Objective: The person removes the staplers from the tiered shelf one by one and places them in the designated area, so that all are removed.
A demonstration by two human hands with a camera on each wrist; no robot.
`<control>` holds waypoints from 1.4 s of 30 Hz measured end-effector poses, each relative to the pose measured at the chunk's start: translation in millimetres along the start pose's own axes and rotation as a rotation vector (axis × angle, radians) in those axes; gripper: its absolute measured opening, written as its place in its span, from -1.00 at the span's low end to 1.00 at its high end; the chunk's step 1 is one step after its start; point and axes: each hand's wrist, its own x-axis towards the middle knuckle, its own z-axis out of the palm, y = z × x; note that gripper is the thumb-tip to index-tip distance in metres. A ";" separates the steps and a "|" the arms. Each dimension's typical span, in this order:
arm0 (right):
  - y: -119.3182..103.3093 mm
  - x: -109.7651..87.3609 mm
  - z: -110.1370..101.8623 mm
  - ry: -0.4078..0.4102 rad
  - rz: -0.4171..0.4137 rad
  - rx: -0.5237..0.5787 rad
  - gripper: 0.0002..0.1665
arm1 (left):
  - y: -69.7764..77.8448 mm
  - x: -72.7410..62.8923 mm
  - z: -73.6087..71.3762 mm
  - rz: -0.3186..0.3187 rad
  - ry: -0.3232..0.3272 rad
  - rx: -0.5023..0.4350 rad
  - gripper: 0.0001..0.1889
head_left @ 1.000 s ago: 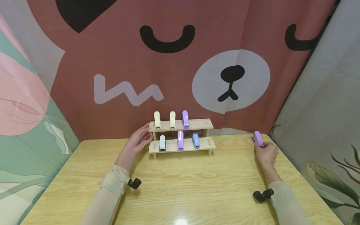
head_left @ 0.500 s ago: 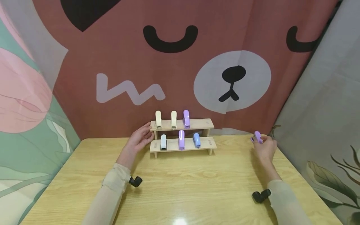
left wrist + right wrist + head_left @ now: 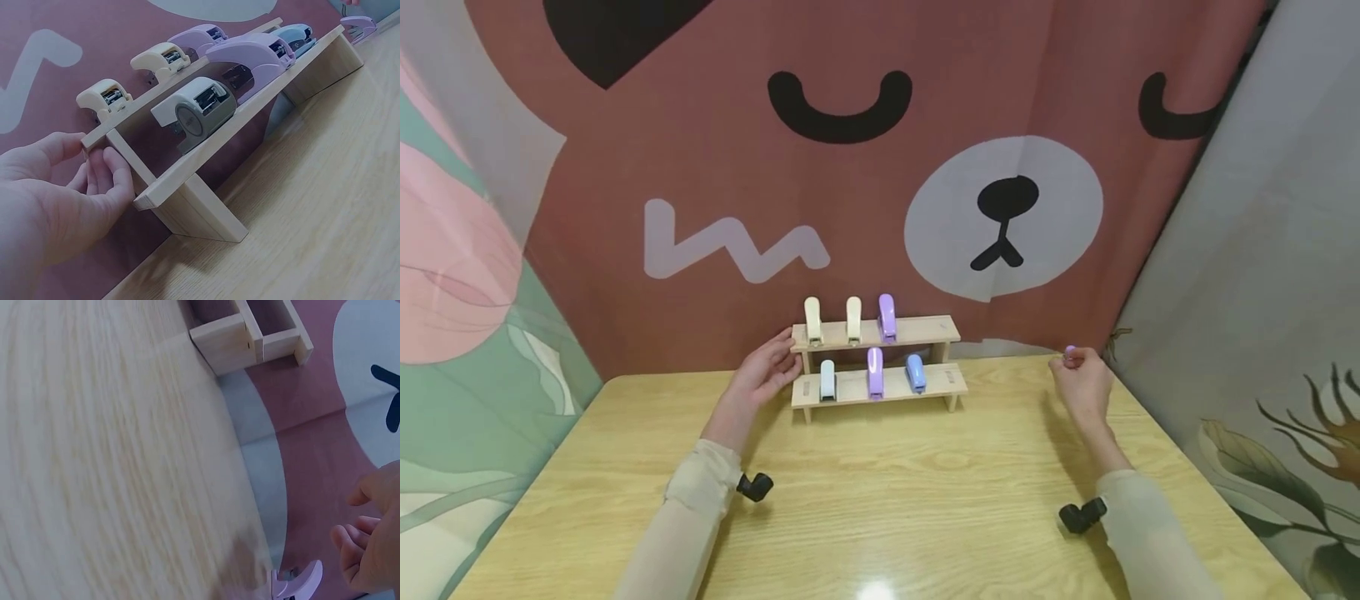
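Note:
A two-step wooden display rack (image 3: 842, 395) stands at the table's back, bearing several small staplers. Two cream staplers (image 3: 853, 320) and a purple stapler (image 3: 887, 317) sit on the upper step. A pale blue-white stapler (image 3: 827, 381), another purple stapler (image 3: 875, 372) and a blue stapler (image 3: 916, 373) sit on the lower one. My left hand (image 3: 69, 194) grips the upper step's left end between thumb and fingers. At the back right, a loose purple stapler (image 3: 304, 582) rests on the table. My right hand (image 3: 378, 534) is beside it, apart from it, fingers loosely bent.
The wooden table (image 3: 880, 492) spreads out in front of the rack. A brown bear-print curtain (image 3: 730, 317) hangs behind it. Patterned cloths hang at left and at right (image 3: 1247, 333). A small black camera (image 3: 1082, 516) is worn on each wrist.
My right hand has let go of the loose purple stapler and shifted, now hiding most of it in the head view. The left hand keeps its grip on the rack. The head view shifted slightly.

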 end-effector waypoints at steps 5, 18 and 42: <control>-11.8 -7.1 3.0 -0.052 -0.021 0.017 -0.71 | 0.1 -1.0 -4.6 -0.003 -0.001 -0.001 -0.45; -44.5 -18.8 2.4 -0.045 -0.222 0.124 -0.65 | -3.1 0.9 1.2 0.009 -0.016 -0.005 -0.45; -113.0 -70.5 44.1 -0.192 -0.410 0.166 -0.78 | -6.2 -0.9 -0.3 0.045 0.025 -0.051 -0.42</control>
